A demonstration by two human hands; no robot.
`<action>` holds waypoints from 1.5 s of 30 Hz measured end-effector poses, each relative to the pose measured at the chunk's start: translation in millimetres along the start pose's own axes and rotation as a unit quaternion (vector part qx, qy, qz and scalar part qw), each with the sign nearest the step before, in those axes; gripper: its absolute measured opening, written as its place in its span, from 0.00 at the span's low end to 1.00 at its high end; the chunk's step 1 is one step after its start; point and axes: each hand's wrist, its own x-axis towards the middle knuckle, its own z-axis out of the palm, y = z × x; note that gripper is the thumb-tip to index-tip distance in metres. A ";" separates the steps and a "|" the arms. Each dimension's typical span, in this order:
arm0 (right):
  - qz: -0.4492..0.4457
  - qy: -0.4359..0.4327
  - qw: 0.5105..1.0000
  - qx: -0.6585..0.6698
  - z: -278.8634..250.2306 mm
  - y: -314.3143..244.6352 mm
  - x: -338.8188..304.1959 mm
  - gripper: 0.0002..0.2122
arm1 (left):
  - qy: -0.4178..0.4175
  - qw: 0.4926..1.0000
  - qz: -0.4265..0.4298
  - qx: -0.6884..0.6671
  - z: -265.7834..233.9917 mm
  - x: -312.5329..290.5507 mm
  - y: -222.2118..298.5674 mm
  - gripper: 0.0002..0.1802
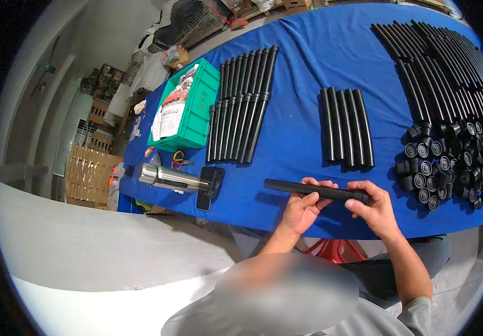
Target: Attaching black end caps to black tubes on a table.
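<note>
A black tube [278, 185] lies level across my two hands, just above the blue cloth near the table's front edge. My left hand [302, 210] closes around its middle, thumb on the near side. At the tube's right end, the fingers and thumb of my right hand [377, 210] pinch a wider black end cap [358, 196], partly hidden by the fingers. Beyond my hands, several plain black tubes [346, 127] lie side by side. To the right is a heap of black round caps [433, 168] with ringed faces.
Tubes with wider ends [244, 103] lie in two rows beside a green crate [199, 109] holding a printed bag. A steel flask [169, 178], a black phone-like object [210, 189] and scissors [180, 159] are at left. Many long tubes [448, 67] fill the far right. A red stool [334, 250] shows below the table edge.
</note>
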 end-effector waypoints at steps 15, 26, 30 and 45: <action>-0.059 -0.006 0.989 -0.136 -2.5 -4.4 1.2 0.17 | 0.003 1.000 -0.002 -0.022 -2.6 1.7 -0.6 0.16; -0.147 0.021 0.974 -0.172 -3.9 4.1 2.0 0.15 | -0.002 0.999 -0.001 -0.033 3.2 2.3 -2.0 0.14; -0.099 0.008 0.980 -0.174 -7.9 -5.7 1.6 0.14 | -0.008 1.000 0.000 -0.006 7.7 2.2 -1.0 0.14; 0.062 -0.036 0.995 0.068 1.3 6.0 5.1 0.14 | 0.236 0.645 0.107 0.719 -16.8 -16.9 143.5 0.18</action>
